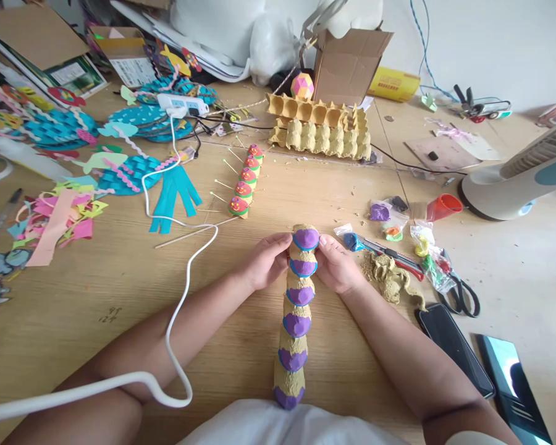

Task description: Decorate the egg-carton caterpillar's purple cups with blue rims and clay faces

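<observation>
A long strip of egg-carton cups (296, 321) lies lengthwise on the wooden table (97, 290), each cup capped with purple clay ringed in blue. My left hand (264, 259) and my right hand (336, 266) pinch the far end of the strip from both sides, fingers closed on the topmost purple cap (306, 238). A second, smaller carton caterpillar (245, 182) with red, green and yellow clay and stick legs lies farther back.
A white cable (185, 278) loops across my left forearm. Bags of coloured clay (389, 222), scissors (463, 296), a red cup (445, 206) and two phones (454, 349) lie right. Egg cartons (319, 127), a cardboard box (347, 62), paper craft scraps (74, 167) and a fan (519, 179) surround.
</observation>
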Action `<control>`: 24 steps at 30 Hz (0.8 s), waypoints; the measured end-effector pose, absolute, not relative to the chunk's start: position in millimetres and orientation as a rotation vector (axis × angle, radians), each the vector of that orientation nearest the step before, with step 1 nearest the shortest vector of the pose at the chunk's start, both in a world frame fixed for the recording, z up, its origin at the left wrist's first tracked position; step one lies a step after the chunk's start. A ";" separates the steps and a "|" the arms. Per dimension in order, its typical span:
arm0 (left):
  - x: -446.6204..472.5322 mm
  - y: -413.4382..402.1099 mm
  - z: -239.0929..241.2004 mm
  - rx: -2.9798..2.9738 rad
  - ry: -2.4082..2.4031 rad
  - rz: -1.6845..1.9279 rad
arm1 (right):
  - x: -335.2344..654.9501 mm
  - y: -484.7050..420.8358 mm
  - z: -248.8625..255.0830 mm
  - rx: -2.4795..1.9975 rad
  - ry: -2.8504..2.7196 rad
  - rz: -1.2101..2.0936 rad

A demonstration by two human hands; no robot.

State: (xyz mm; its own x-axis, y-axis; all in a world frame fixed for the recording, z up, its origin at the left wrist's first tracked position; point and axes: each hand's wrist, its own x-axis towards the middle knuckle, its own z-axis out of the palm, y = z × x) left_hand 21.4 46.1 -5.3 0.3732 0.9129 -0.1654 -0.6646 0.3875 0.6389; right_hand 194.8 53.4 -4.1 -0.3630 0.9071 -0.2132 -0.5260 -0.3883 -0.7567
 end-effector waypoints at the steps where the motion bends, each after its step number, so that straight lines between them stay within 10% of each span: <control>1: 21.5 46.0 -4.6 0.519 0.553 1.067 | 194.9 53.5 -3.6 -0.785 -0.734 1.899; 24: 20.9 47.0 -5.4 0.547 0.634 1.070 | 190.9 54.1 -2.9 -0.736 -0.717 1.993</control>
State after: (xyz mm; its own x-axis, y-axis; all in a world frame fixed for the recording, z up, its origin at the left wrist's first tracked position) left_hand 20.9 47.0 -5.4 0.3382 0.9183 -0.2060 -0.6219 0.3823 0.6835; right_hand 190.9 54.1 -2.9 -0.4472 0.8663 -0.2227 -0.5257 -0.4560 -0.7181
